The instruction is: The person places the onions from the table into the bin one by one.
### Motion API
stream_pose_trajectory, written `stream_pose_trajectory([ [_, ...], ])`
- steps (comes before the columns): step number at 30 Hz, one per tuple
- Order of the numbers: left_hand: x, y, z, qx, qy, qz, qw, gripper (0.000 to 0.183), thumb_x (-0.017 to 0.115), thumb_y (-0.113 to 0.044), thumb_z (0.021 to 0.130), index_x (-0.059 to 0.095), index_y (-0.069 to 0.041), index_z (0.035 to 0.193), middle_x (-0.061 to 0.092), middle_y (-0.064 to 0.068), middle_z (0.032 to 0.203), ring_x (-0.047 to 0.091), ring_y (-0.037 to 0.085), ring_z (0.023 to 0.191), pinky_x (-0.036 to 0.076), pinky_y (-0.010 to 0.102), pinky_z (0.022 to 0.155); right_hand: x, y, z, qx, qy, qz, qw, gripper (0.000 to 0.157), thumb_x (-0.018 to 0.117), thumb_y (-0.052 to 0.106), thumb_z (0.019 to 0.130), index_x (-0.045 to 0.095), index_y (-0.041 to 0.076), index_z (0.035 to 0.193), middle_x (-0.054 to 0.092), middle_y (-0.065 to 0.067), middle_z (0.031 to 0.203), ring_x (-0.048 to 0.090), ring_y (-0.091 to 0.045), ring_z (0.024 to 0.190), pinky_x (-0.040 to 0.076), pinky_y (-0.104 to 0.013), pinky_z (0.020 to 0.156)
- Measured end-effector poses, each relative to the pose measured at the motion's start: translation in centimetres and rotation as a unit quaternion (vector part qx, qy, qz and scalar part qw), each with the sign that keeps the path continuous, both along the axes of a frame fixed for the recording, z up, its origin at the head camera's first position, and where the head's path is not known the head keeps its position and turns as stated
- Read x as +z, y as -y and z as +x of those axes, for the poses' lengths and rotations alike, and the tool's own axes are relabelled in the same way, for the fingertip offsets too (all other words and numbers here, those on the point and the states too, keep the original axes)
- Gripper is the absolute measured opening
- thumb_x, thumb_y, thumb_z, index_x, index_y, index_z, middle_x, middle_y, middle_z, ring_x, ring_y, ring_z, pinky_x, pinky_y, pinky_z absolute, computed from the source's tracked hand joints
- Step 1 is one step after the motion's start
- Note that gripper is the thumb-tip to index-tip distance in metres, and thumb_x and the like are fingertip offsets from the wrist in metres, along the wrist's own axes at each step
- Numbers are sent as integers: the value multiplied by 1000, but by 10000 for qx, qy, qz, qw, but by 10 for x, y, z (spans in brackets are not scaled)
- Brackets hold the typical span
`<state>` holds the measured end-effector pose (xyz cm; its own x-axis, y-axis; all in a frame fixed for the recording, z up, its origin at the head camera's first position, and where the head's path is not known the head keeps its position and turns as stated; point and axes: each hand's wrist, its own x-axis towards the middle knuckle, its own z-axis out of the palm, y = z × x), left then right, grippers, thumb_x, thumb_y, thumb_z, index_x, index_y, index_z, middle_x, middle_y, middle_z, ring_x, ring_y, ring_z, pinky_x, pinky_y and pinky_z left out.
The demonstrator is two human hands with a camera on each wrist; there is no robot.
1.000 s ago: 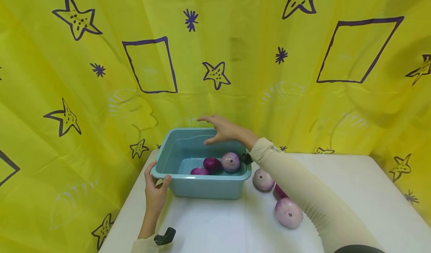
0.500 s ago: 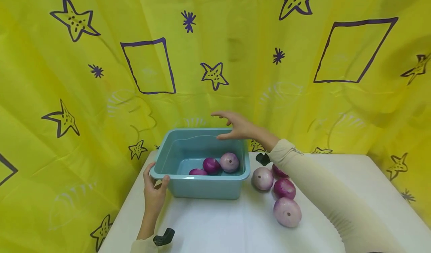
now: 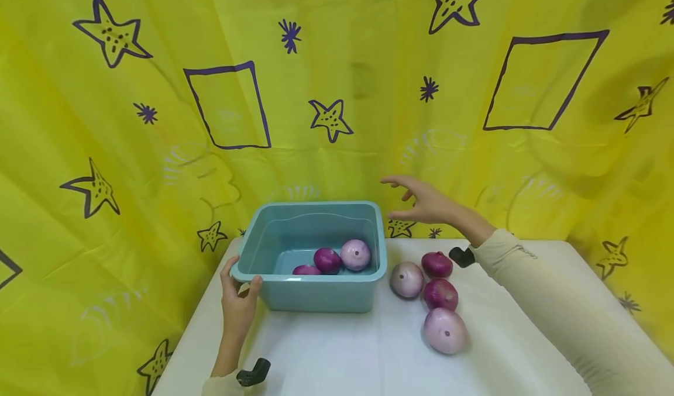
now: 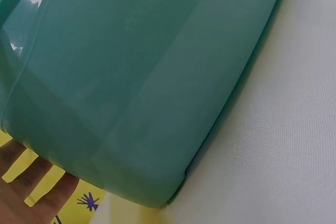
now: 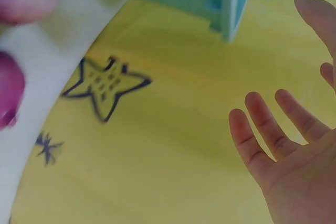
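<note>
A light-blue plastic tub (image 3: 318, 295) stands on the table with three red onions visible inside, the palest onion (image 3: 355, 255) at the right. My left hand (image 3: 238, 309) grips the tub's front left corner, thumb at the front rim and fingers round the side. In the left wrist view, fingers (image 4: 52, 195) lie along the tub's edge. My right hand (image 3: 423, 203) is in the air right of the tub, fingers spread and holding nothing. Below it on the table, several red onions, such as a dark onion (image 3: 437, 264) and a pale onion (image 3: 445, 330), lie close together.
A white-covered table (image 3: 326, 355) carries everything. Right behind it hangs a yellow curtain (image 3: 358, 168) with drawn stars and squares. Black wrist mounts (image 3: 254, 372) stick out from both sleeves. The right sleeve (image 3: 563, 314) reaches over the table's right side.
My right hand has moved right, from over the tub to beyond its right side, uncovering the onions on the table. My left hand keeps its grip on the tub; the view has shifted slightly.
</note>
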<state>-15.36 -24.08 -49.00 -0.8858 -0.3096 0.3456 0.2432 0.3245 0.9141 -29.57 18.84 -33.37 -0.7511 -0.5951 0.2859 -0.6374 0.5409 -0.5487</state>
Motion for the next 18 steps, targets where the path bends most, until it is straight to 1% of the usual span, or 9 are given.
stream_pose_trajectory([
  [2, -1, 0, 0, -18, -23, 12, 10000, 71, 64, -8, 99, 24, -15, 158, 40, 19, 157, 45, 44, 136, 44, 11, 88, -5, -13, 0, -111, -88, 90, 9999, 77, 84, 21, 86, 45, 8, 152, 50, -25, 147, 65, -45, 104, 55, -57, 87],
  [3, -1, 0, 0, -33, -48, 13, 10000, 72, 64, -9, 99, 24, -16, 158, 40, 18, 157, 45, 44, 136, 44, 11, 88, -7, -20, 1, -154, -101, 124, 9998, 77, 84, 21, 86, 45, 8, 152, 51, -25, 147, 65, -44, 104, 54, -57, 87],
  [6, 0, 0, 0, -72, -81, 26, 9999, 72, 65, -11, 99, 25, -19, 158, 42, 16, 156, 46, 42, 136, 46, 12, 88, -13, -37, 4, -278, -119, 219, 9993, 77, 84, 23, 86, 46, 9, 152, 51, -24, 147, 65, -43, 104, 55, -56, 87],
  [8, -1, 0, 0, -74, -123, 22, 9999, 71, 65, -11, 99, 26, -19, 158, 43, 16, 155, 47, 42, 135, 46, 13, 88, -16, -47, 8, -359, -32, 243, 9991, 78, 84, 24, 86, 45, 9, 152, 50, -24, 147, 63, -46, 107, 55, -56, 87],
  [12, -2, 1, 0, -54, -185, -11, 9998, 70, 64, -11, 99, 27, -19, 157, 44, 17, 154, 49, 41, 132, 47, 13, 87, -20, -61, 13, -534, 106, 285, 9981, 78, 83, 26, 87, 44, 10, 153, 49, -25, 147, 62, -49, 110, 55, -58, 87],
  [18, -2, 1, -1, 2, -205, -18, 9998, 70, 65, -10, 99, 28, -18, 157, 46, 17, 152, 52, 36, 128, 47, 13, 86, -26, -75, 20, -636, 158, 368, 9972, 77, 82, 30, 89, 44, 10, 153, 51, -27, 144, 63, -46, 109, 54, -59, 87],
])
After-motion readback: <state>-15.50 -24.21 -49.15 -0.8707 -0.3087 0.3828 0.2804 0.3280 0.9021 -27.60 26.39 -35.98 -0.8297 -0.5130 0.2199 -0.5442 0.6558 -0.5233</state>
